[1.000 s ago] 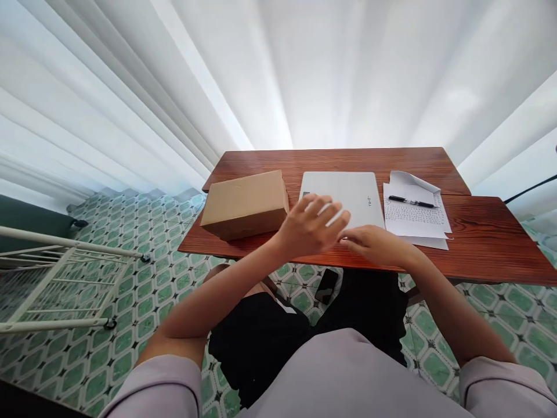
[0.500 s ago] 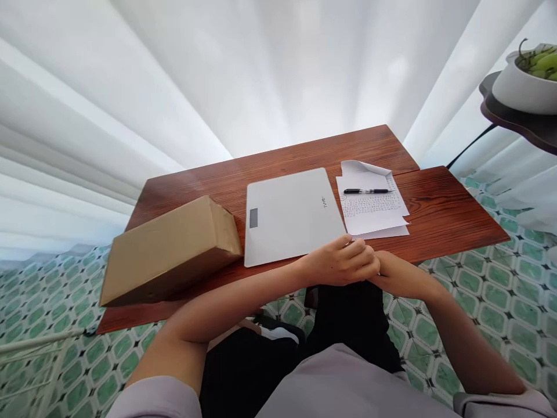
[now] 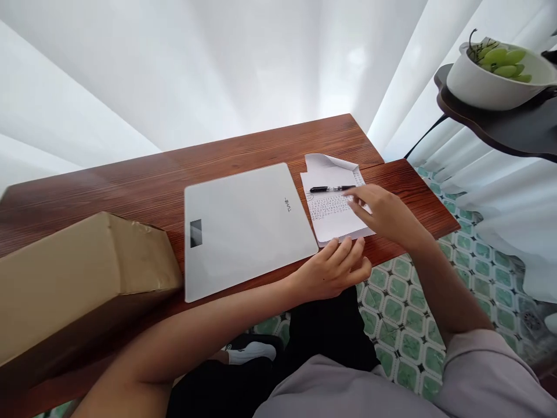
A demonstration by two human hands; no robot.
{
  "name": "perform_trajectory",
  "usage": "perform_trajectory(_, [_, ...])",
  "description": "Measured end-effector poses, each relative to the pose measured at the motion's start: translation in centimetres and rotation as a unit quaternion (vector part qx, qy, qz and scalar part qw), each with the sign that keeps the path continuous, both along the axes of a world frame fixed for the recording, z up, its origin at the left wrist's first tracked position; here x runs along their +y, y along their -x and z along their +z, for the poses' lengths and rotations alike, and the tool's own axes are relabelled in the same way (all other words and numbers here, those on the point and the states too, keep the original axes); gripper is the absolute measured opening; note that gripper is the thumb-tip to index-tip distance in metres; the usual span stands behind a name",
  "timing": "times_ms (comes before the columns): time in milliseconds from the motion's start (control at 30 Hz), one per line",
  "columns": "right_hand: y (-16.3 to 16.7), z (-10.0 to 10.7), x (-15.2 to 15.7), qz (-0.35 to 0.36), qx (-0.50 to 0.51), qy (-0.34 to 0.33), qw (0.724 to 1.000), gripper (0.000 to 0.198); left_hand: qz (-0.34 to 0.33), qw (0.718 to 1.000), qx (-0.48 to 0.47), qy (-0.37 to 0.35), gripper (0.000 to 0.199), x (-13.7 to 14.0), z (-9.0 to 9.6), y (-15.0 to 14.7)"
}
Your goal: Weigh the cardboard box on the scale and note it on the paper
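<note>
Sheets of paper (image 3: 331, 223) covered in handwriting lie on the wooden table, the far sheet curled at its edge. A black pen (image 3: 327, 188) rests across them. Over the right side of the papers hovers my right hand (image 3: 385, 212), fingers apart and close to the pen's tip, holding nothing. My left hand (image 3: 333, 270) is at the table's near edge, fingers spread, by the lower corner of the papers and the corner of a flat white scale (image 3: 248, 223). The scale has a small grey display at its left side.
A brown cardboard box (image 3: 61, 273) stands left of the scale on the table (image 3: 243, 151). At the upper right, a white bowl (image 3: 478, 87) of green grapes (image 3: 500, 61) sits on a dark stand (image 3: 470, 119). White curtains (image 3: 261, 69) hang behind the table.
My hands, clasped together before, have come apart. My right hand has moved forward over the papers, and my left hand's fingers have spread. The view has turned right and moved closer.
</note>
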State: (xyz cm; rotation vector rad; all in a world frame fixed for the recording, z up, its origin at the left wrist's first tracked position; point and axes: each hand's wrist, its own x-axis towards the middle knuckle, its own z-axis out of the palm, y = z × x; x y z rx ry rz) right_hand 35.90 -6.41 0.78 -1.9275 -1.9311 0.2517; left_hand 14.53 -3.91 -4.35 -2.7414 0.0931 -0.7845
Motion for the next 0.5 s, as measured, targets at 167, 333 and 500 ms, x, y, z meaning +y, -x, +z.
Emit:
perform_trajectory(167, [-0.3,-1.8,5.4,0.044,-0.151,0.002,0.988,0.038,0.045,0.998,0.035,0.035,0.038,-0.5,-0.3,0.0])
perform_trajectory(333, [-1.5,-3.8,5.9,0.055,-0.202,0.000,0.978,0.025,0.045,0.998,0.031,0.042,0.038,-0.8,-0.7,-0.1])
perform_trajectory(500, [-2.0,-4.0,5.2,0.046,-0.183,-0.108,0.976,0.012,0.042,0.995,0.074,0.054,0.038,-0.8,-0.7,0.0])
